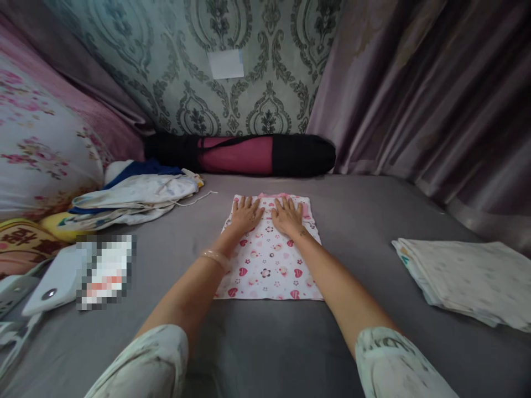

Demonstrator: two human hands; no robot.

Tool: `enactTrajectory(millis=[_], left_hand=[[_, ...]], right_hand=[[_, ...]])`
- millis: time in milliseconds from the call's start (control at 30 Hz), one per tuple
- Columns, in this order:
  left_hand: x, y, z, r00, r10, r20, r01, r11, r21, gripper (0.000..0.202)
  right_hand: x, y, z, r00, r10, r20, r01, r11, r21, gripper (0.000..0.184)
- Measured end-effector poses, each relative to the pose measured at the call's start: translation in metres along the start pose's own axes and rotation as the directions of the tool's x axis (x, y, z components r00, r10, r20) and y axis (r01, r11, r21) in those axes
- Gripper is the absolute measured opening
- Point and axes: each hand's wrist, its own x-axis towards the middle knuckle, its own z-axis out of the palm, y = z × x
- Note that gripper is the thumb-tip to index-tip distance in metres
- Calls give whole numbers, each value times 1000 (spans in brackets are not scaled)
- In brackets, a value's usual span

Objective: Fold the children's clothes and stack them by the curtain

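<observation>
A white garment (265, 265) printed with pink hearts and flowers lies folded in a flat rectangle on the grey sheet. Pink trim shows along its far edge. My left hand (246, 214) rests flat on its far left part, fingers spread and pointing away from me. On the far right part lies my right hand (287, 216), palm down, its fingers also apart. Neither hand grips the cloth. The fabric directly under both palms is hidden.
Folded pale cloth (468, 276) lies at the right. To the left are a loose heap of clothes (141, 193), a white device (62, 276) with a cable and a floral pillow (45, 138). A black and pink rolled bag (236, 155) lies along the wall.
</observation>
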Motion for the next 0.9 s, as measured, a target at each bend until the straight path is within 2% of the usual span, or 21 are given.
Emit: enactTrajectory(millis=[133,200,300,433,667,833,900], left_hand=[[2,-5,-5,999,30,21,-29,999,-31,60],[4,-10,-7,1000,25,-15,-25,1000,-13,60],[5,-18,-5,999,-8,-48,9,999,33,61],[6,-26,3,999,-49,-2,49,999,13,66],[7,-28,6,997,-65,33,66,997,-29,66],[10,-28,0,994,-68,91,71,997,-25,68],[10,-24,-3,995,-61,75,61,998,7,68]], right_hand=[[5,5,-7,996,10,85,-14,999,52,57],[9,12,-9,998,24,52,-27,998,59,56],[11,27,-9,995,67,-74,-67,998,7,56],[11,41,-4,989,134,-63,-135,991,-9,60],[11,43,-1,989,138,-50,-138,990,3,61],[14,45,-7,990,142,13,-142,989,28,60],[15,45,-11,991,132,13,-132,991,8,58]])
